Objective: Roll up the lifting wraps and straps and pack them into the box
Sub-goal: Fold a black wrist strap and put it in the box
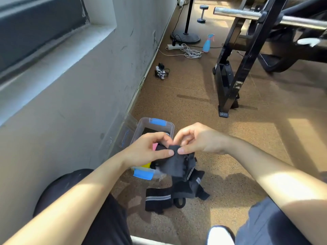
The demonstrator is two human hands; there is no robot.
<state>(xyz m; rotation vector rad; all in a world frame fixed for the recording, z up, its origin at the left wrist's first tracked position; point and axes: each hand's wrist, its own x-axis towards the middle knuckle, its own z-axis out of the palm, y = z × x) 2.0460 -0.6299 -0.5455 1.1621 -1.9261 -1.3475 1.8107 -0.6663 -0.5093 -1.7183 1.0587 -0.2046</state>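
A dark grey lifting strap (174,163) hangs in front of me. My left hand (148,149) and my right hand (198,138) both pinch its top end, thumbs nearly touching. Its lower part drops onto a pile of black wraps with grey stripes (159,200) on the floor. Behind my hands stands a clear plastic box (141,124) with blue latches. Dark items, something pink and something yellow show inside it. My hands hide most of the box.
A grey wall runs along the left. The box lid (126,131) leans against it. A black rack leg (228,96) and a barbell (247,15) stand to the right. Cables, a power strip (174,46) and a blue spray bottle (207,43) lie further back.
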